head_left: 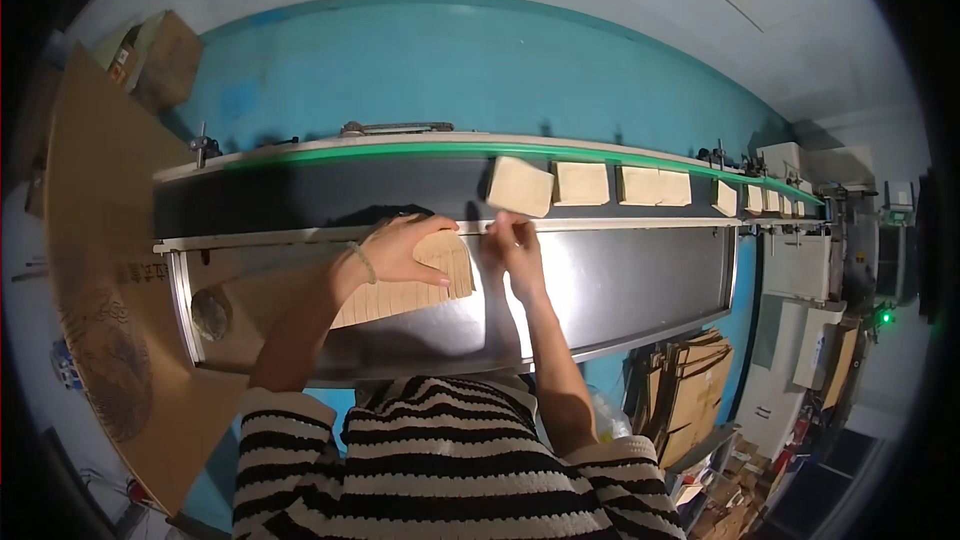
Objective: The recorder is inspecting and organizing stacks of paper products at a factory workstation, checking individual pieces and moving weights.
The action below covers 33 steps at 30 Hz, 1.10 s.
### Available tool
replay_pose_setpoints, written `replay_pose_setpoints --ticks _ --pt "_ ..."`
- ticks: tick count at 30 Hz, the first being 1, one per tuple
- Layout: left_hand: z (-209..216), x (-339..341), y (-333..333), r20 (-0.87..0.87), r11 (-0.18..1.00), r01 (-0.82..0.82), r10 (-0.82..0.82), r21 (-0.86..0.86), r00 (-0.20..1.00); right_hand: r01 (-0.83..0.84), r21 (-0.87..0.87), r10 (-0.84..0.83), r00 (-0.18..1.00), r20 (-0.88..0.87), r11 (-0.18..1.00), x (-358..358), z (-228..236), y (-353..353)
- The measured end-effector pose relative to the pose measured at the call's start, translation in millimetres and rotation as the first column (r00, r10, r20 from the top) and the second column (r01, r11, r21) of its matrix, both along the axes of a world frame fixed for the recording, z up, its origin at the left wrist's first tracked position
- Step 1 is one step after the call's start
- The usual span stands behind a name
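A long row of tan folded paper pieces [400,302], packed edge to edge, lies on the metal tray. My left hand [402,252] is wrapped over the right end of this row, thumb on the near side and fingers on the far side. One tan paper packet [520,187] sits slightly tilted on the dark conveyor belt [400,185]. My right hand [515,248] is closed with curled fingers at that packet's near edge; what is between the fingertips, if anything, is hidden. More packets [580,184] lie along the belt to the right, smaller with distance.
A green guide rail [400,148] runs along the belt's far side, and a pale rail along its near side. The shiny metal tray [620,280] lies nearest me. Large cardboard [120,270] stands at the left; flattened cartons [690,380] lean at the lower right.
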<state>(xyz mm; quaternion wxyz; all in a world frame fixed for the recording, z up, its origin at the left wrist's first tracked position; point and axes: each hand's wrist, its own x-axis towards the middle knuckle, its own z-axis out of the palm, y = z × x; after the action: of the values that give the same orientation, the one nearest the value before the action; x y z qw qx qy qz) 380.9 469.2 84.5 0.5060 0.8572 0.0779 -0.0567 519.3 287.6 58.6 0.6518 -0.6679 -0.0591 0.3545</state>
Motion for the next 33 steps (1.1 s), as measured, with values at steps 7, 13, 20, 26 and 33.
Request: replay_pose_setpoints --ticks 7,13,20,26,33 --pt "-5 -28 16 0.074 1.0 -0.001 0.0 0.012 0.997 -0.175 -0.068 0.154 0.958 -0.241 0.982 -60 -1 0" --pt "-9 -47 31 0.007 1.0 -0.016 0.016 -0.015 1.0 -0.445 -0.102 0.396 0.864 -0.312 0.89 -48 -9 5" --pt "-23 -70 53 0.022 0.999 -0.045 0.046 -0.024 0.999 -0.304 -0.14 0.292 0.951 -0.102 0.942 -57 -24 28" --pt "-31 -83 62 -0.028 0.999 -0.02 0.021 0.038 0.999 -0.324 -0.374 0.398 0.907 0.137 0.869 -102 -32 57" --pt "-39 -114 88 0.048 1.0 -0.023 0.023 -0.004 0.999 -0.236 -0.24 0.177 0.954 -0.242 0.942 -131 -53 68"
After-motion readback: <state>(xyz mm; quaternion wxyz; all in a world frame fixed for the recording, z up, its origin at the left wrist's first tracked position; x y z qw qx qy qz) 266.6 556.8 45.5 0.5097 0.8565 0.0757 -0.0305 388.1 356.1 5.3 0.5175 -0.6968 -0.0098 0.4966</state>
